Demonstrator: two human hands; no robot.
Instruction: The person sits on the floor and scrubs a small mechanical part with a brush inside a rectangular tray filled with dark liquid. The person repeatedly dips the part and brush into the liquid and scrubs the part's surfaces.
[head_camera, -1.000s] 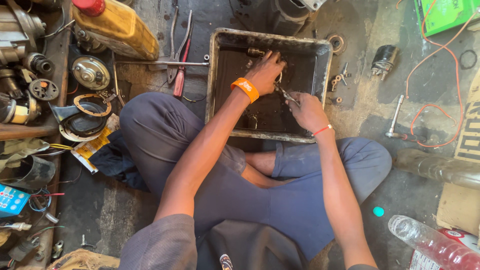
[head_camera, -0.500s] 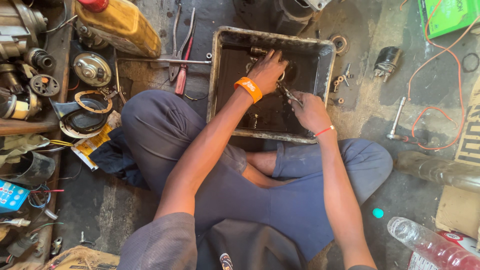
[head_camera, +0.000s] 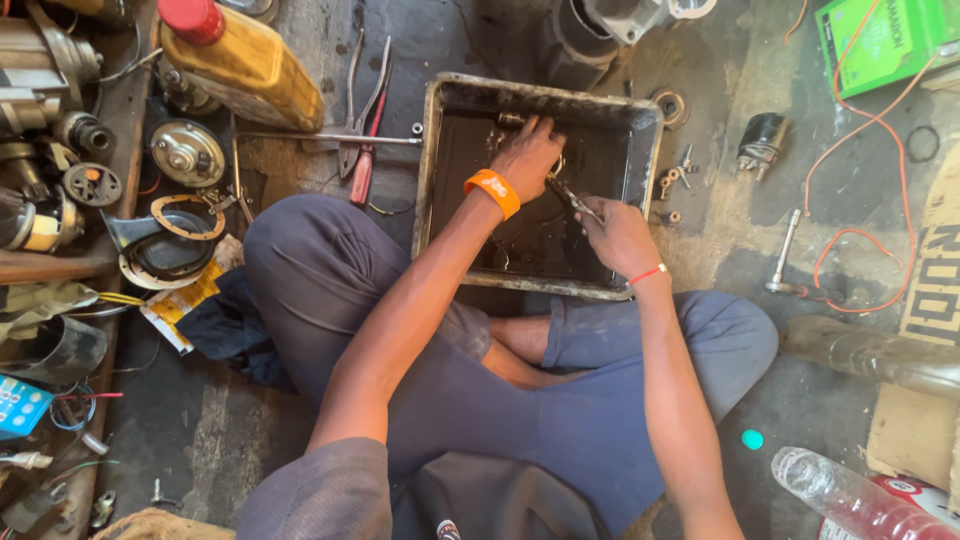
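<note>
A person sits cross-legged on a grimy floor, both hands in a dark metal tray (head_camera: 640, 150) that rests just beyond the knees. The tray holds black, oily liquid.

The left hand (head_camera: 528, 155), with an orange wristband (head_camera: 492, 191), lies in the far part of the tray, fingers curled down around a small metal part (head_camera: 553, 166); what the part is, and how tightly it is held, cannot be told. The right hand (head_camera: 618, 232) is at the near right of the tray, fingers closed around the handles of pliers (head_camera: 568, 196), whose tip points far-left to the part by the left hand. A red thread (head_camera: 648, 273) circles the right wrist.

Left of the tray, pliers with red handles (head_camera: 364, 120) and a long rod (head_camera: 330, 139) lie on the floor. Further left stands a yellow oil can (head_camera: 245, 62) with a red cap, with round metal parts (head_camera: 186, 152) near it. Right of the tray lie small bolts (head_camera: 676, 175), a black cylinder (head_camera: 762, 140), a socket wrench (head_camera: 783, 255) and an orange wire (head_camera: 850, 180). A green box (head_camera: 880, 40) is far right, and a clear bottle (head_camera: 850, 495) is near right.
</note>
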